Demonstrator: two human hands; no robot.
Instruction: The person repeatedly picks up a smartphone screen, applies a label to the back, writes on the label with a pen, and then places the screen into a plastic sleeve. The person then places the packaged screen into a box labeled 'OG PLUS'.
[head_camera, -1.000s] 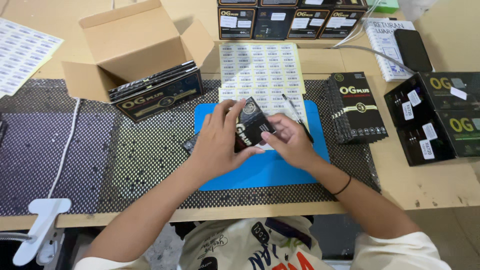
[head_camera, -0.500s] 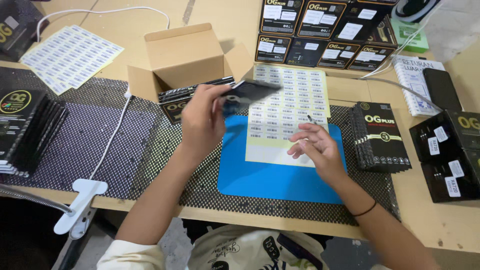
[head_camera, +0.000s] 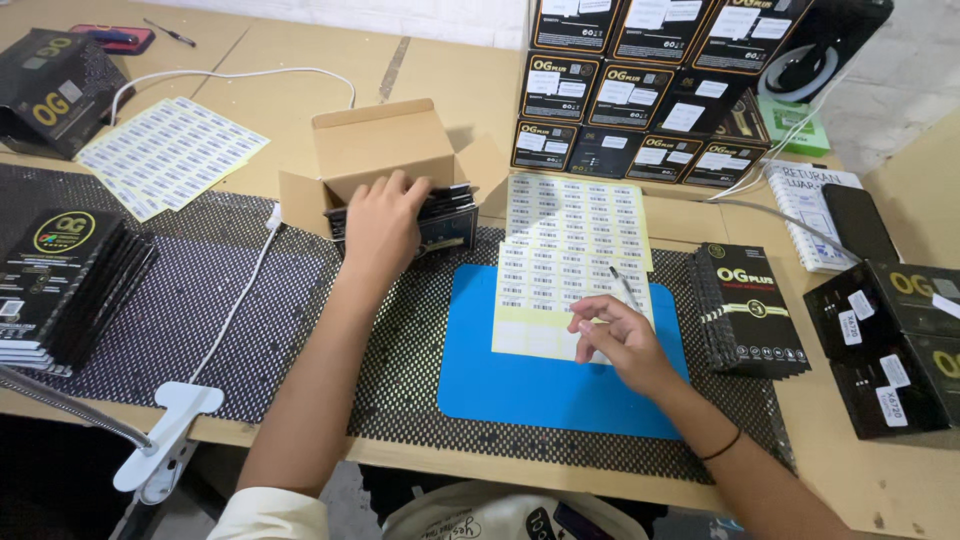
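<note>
Far left of frame: a stack of flat black boxes (head_camera: 60, 285) lies on the black mesh mat (head_camera: 250, 320). Upper centre: an open cardboard carton (head_camera: 375, 150) holds black packets (head_camera: 445, 215) on edge. The left hand (head_camera: 380, 225) rests on them, fingers spread and curled over their tops, gripping nothing visibly. Centre: label sheet (head_camera: 565, 270) overlapping the blue mat (head_camera: 540, 380). The right hand (head_camera: 620, 340) presses the sheet's lower edge, fingers bent, thumb and forefinger close together. Right: another black stack (head_camera: 750, 310).
</note>
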